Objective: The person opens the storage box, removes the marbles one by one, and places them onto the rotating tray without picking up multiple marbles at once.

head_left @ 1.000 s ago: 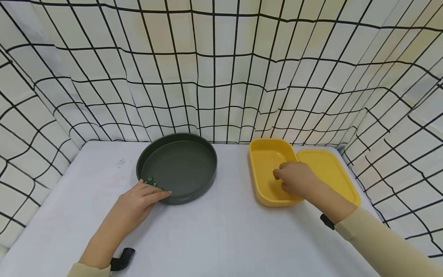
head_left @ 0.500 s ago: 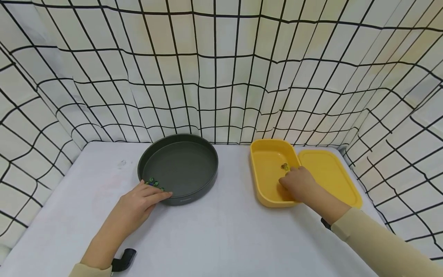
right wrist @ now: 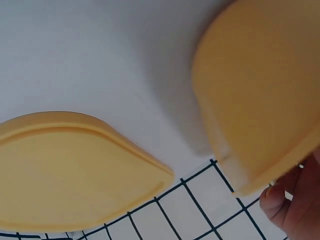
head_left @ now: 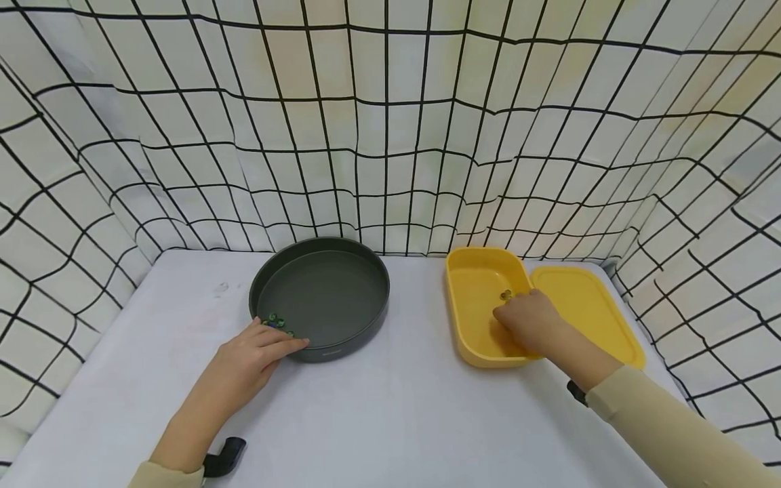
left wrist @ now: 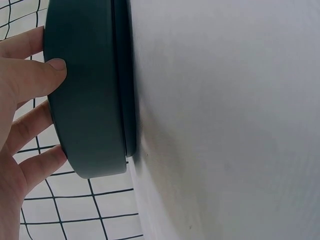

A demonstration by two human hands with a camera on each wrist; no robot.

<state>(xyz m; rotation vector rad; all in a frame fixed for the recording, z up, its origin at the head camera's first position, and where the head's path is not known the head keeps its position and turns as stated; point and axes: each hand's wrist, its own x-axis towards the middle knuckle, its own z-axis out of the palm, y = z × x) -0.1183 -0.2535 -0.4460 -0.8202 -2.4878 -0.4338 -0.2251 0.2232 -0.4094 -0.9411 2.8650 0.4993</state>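
While both arms reach forward over the white cloth (head_left: pixel 390 420), the beige sleeves (head_left: pixel 659 420) are the nearest, and by the left wrist shows a curved black piece (head_left: pixel 226 457).

The left hand (head_left: pixel 250 356) is at the near left of the round dark-grey pan (head_left: pixel 342 291). Its thumb (left wrist: pixel 57 70) presses the outer wall and the other fingers go spread behind the rim, so it seems to pinch the edge. Inside the pan, just beside these fingers, lie several small green pieces (head_left: pixel 273 320) with a touch of blue; what exactly they are, I cannot tell.

The right hand (head_left: pixel 531 318) reaches down into the yellow box (head_left: pixel 466 335) with bent fingers. Their tips are hidden in the head view, and I cannot tell whether they hold something. Just beyond them, on the box floor, lies one small yellowish-brown piece (head_left: pixel 506 295).

Beside the box, on its right, the yellow lid (head_left: pixel 588 305) lies flat, so uncovering is already done. I judge the work to be midway: there are pieces in both vessels, and at least the one in the box remains to be handled.

On the pan's front wall is a pale mark (head_left: pixel 332 352), too small to read; I find no other writing. Farthest stands the black grid (head_left: pixel 386 135).
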